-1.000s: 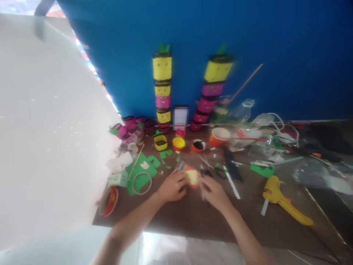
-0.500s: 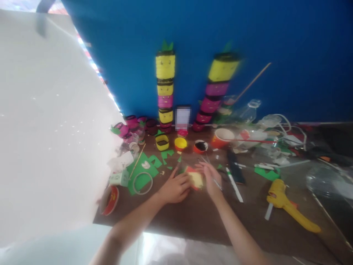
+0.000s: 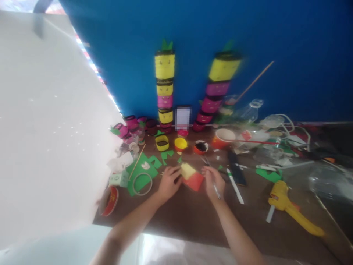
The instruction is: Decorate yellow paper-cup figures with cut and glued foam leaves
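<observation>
Low over the brown table, a piece (image 3: 194, 181) with a pale yellow part and a red part, like folded paper, lies between my hands. My left hand (image 3: 169, 184) has its fingers curled at the piece's left edge, pinching it. On the other side, my right hand (image 3: 215, 182) is closed around a thin silvery pen (image 3: 218, 194), its back end sticking out below the palm. The right fingertips are close to the red part; whether they touch it I cannot tell. Beyond them lie small green scraps (image 3: 179, 159) and a thin pointed metal tool (image 3: 204, 159).
Cups of yellow paint (image 3: 180, 143) and black paint (image 3: 201, 147) stand behind the hands. Green sheets (image 3: 143, 167) and a tape ring (image 3: 142, 184) lie left. A white marker (image 3: 235, 187), a dark phone-like slab (image 3: 236, 169) and a yellow glue gun (image 3: 281, 197) lie right.
My left hand has moved a little left and its fingers have lifted. The piece has turned, so more of its red part shows. My right hand has shifted slightly right.
</observation>
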